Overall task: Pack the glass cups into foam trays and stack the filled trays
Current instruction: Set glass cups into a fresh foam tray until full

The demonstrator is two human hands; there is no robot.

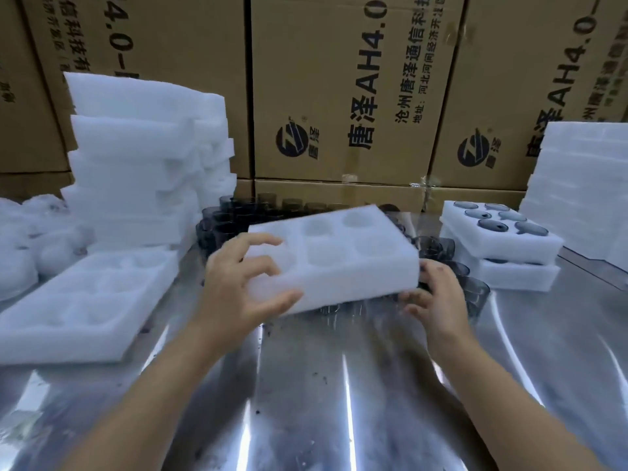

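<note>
White foam trays (333, 260), smoky grey cups (475, 294), brown black-printed cartons (339, 96).

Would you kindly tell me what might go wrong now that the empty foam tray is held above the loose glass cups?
1. The foam tray hangs over the loose glass cups; lowered carelessly, its edge may topple some.
2. The left hand has its grip on one end only, the right hand just at the lower far corner, so the tray might slip.
3. The cups crowd against the filled trays; a rightward sweep could bump them.
</note>
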